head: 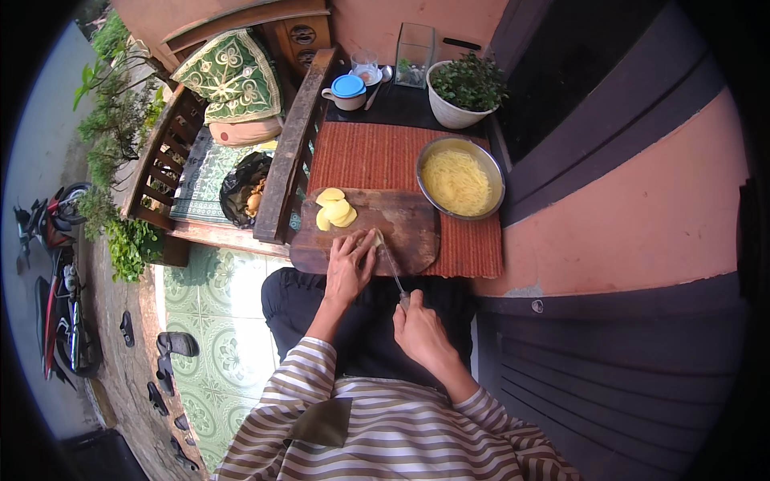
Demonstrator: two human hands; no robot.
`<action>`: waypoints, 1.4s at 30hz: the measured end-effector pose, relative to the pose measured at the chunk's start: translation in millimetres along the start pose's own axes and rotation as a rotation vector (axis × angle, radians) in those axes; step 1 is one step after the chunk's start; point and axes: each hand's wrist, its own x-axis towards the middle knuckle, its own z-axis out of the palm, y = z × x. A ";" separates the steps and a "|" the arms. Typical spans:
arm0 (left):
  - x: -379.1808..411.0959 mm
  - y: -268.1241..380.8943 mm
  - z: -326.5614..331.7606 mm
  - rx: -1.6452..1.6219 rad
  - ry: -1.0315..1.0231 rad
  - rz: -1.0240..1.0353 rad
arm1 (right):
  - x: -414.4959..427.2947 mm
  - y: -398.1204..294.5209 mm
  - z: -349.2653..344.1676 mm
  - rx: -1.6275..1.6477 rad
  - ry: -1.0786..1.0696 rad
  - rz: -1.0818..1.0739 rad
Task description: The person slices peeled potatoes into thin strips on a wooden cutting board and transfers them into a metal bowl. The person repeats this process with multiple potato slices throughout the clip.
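My right hand [424,337] grips the handle of a kitchen knife [394,267], its blade angled up and left across a wooden cutting board [415,231]. The fingers of my left hand [348,270] press a pale yellow piece [378,239], probably potato, onto the board right beside the blade; most of it is hidden by the fingers. Farther back on the board lies a small overlapping pile of pale yellow slices [335,210]. Thin yellow strips [455,182] fill a metal bowl [503,187] behind the board on the right.
Under the board and bowl runs a red-brown woven mat [361,153]. Beyond stand a blue-lidded mug [348,91], a drinking glass [364,63], a spoon [379,84], a glass tank [415,57] and a potted plant [466,90]. A bench armrest [289,162] borders the left; a black plastic bag [231,195] sits beyond it.
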 end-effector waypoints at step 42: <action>-1.4 -4.0 0.4 -0.020 0.009 -0.007 | -19.4 -3.4 -13.1 -0.034 -0.095 0.056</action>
